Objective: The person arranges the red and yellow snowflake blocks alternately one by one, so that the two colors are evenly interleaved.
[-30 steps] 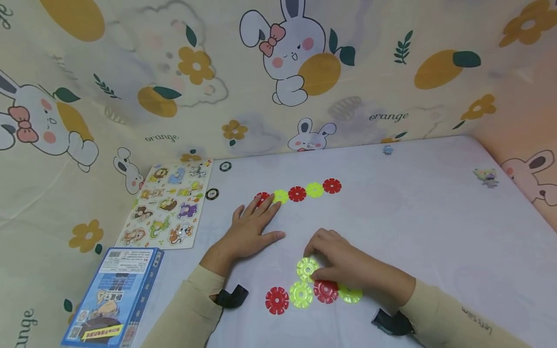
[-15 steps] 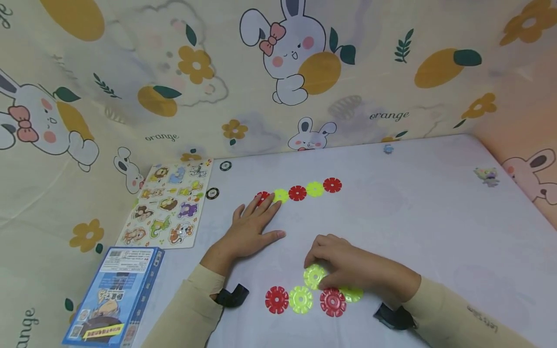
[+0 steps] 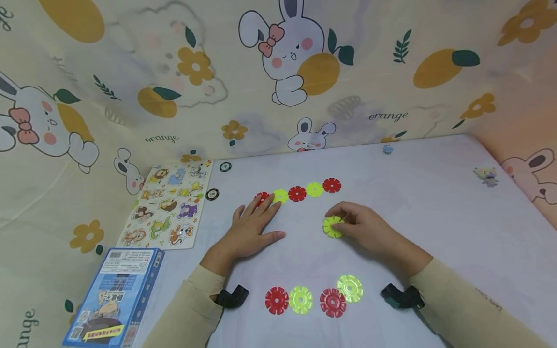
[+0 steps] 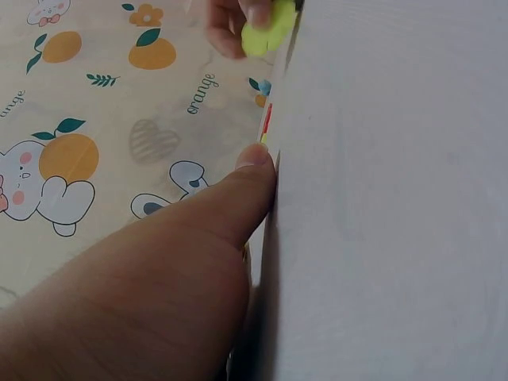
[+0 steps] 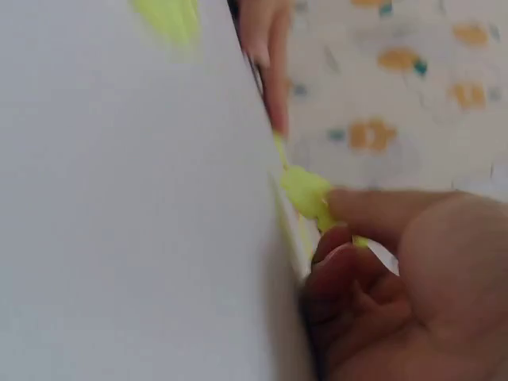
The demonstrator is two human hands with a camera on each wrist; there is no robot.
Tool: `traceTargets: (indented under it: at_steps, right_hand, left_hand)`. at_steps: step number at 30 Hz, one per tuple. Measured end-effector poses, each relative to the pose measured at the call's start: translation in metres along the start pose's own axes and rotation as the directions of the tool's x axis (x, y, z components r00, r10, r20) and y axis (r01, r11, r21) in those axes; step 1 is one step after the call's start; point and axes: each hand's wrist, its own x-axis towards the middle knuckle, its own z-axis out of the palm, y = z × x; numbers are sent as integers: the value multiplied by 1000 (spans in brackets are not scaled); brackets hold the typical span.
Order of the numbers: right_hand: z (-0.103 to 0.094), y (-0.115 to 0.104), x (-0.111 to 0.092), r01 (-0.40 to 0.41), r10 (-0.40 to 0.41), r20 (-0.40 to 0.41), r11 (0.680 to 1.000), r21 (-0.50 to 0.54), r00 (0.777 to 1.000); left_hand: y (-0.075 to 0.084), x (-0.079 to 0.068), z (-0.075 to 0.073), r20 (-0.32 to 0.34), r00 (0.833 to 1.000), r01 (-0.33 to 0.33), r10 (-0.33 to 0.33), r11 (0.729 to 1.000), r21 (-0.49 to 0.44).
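Note:
My right hand (image 3: pixel 370 227) pinches a yellow-green notched plastic disc (image 3: pixel 332 227) between thumb and fingers, over the middle of the table. The right wrist view shows the same disc (image 5: pixel 308 194) at the fingertips. My left hand (image 3: pixel 251 231) rests flat with fingers spread; its fingertips touch the left end of a row of discs, partly covering a red disc (image 3: pixel 262 198) and a yellow-green disc (image 3: pixel 280 195). That row continues right with a red disc (image 3: pixel 297 194), a yellow-green disc (image 3: pixel 315 189) and a red disc (image 3: pixel 332 185).
Near the front lie a red disc (image 3: pixel 276 300), a yellow-green disc (image 3: pixel 300 300), a red disc (image 3: pixel 332 303) and a yellow-green disc (image 3: pixel 350 288) overlapping it. At left are a blue box (image 3: pixel 113 295), an animal sticker sheet (image 3: pixel 167 203) and black round pieces (image 3: pixel 212 194).
My right hand has lifted a yellow-green disc from the front group and carried it away from me toward the row. The front red disc shifted slightly right. My left hand stays put.

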Motion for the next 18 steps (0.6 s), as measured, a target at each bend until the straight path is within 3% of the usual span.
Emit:
traceTargets:
  at_steps: [4,11,14,18]
  right_hand:
    - [-23,22,13,-56,60,-130,998,33,990]
    - [-53,39,26,-152,179,-276,982,115,944]
    - [-55,40,27,-146,157,-302,988,58,940]
    - [-53,40,26,-98,57,-297,987,-125,953]
  left_hand:
    - [-1,0,1,-5,1000,-3,3,1000,0]
    - [0,0,0,-4,1000,-6,6,1000,-10]
    - [1,-1,-2,4,1000,-6,6,1000,-19]
    - [0,-1,-1,-1,1000,-8,8,1000,-17]
